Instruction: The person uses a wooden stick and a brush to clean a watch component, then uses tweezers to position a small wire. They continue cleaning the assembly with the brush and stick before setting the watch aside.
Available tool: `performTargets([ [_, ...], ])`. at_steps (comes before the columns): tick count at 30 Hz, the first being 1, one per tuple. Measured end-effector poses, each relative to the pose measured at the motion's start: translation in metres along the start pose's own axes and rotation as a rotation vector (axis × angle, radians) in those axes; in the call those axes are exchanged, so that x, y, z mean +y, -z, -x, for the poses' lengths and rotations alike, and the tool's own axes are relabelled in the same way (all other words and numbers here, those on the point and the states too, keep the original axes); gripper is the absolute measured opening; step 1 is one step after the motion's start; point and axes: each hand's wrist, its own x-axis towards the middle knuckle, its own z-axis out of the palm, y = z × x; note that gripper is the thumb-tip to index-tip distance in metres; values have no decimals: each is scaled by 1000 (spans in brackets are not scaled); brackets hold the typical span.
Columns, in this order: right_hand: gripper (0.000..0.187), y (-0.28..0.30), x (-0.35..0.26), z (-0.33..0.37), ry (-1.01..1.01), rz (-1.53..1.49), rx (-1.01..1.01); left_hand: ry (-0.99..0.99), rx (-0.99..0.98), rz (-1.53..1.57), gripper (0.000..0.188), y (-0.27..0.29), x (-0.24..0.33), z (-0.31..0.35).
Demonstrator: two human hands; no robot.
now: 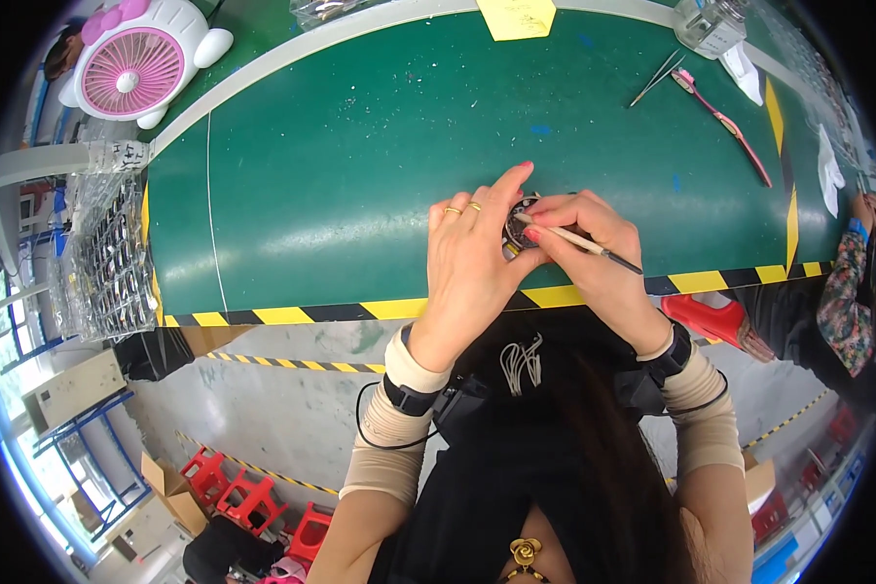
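My left hand (472,258) holds a small round dark watch-like piece (512,234) at the table's near edge. Its thumb and fingers close around the rim, while the index finger points up and away. In my right hand (594,248) is a slim pale stick with a dark end (594,247), gripped like a pen. The stick's pale tip meets the face of the round piece or hovers just over it; I cannot tell which. Fingers of both hands cover much of the piece.
On the green table (341,175) lie tweezers (657,78) and a pink toothbrush (720,122) at the far right. A glass jar (711,27) stands behind them. A yellow paper (516,18) lies at the back. Left are a fan (131,73) and stacked clear plastic trays (107,258). Another person's sleeve (845,302) is at right.
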Motion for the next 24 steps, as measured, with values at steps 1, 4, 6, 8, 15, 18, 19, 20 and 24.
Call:
performTargets([
  [1, 9, 0, 0, 0, 13, 21, -15, -1, 5, -11, 71, 0, 0, 1],
  [4, 9, 0, 0, 1, 41, 65, -41, -7, 15, -31, 70, -1, 0, 0],
  [6, 11, -4, 2, 1, 28, 25, 9, 4, 29, -50, 71, -3, 1, -1],
  [8, 11, -5, 4, 3, 20, 6, 35, 8, 35, -58, 71, -5, 3, 0],
  [15, 10, -7, 3, 3, 81, 63, 40, 34, 51, -85, 68, -7, 6, 1],
  [18, 10, -7, 3, 3, 26, 82, 56, 37, 59, -93, 68, -7, 8, 0],
  [19, 9, -7, 2, 3, 0, 91, 63, 38, 65, -98, 68, -7, 8, 0],
  [20, 9, -7, 2, 4, 1, 93, 65, 37, 65, -95, 68, -8, 8, 0],
  [24, 9, -8, 3, 3, 84, 103, 47, 23, 77, -81, 68, -9, 7, 1],
])
